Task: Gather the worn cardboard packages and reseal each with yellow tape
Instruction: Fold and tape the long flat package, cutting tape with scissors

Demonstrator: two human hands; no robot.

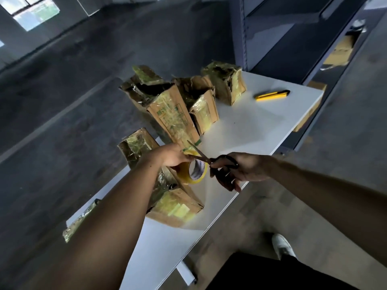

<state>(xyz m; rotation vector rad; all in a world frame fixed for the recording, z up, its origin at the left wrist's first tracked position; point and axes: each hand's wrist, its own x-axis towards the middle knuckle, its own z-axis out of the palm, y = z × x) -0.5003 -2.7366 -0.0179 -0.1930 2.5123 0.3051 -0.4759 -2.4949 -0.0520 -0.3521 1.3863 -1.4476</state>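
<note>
5 worn cardboard packages are sitting on the white table (251,126), all wrapped in crinkled yellow tape. A tall package (167,114) is standing at the middle with a shorter package (204,107) just beside it. A far package (227,84) is standing near the table's far end. A near package (176,206) is lying under the left forearm, and an edge package (80,219) is peeking out at the left edge, mostly hidden by that arm.

1 yellow tape roll (195,172), 1 pair of scissors (206,159) and 1 yellow utility knife (272,94) are showing. The left hand (173,156) is gripping the tape roll over the near package, close to the tall package's base, its fingers (185,157) curling round the roll's upper rim. The right hand (245,167) is holding the scissors, its fingers (230,183) clamping through the black handle loops. The blades are standing apart, reaching across the roll toward the left hand. The utility knife is lying well apart, near the far package.
</note>
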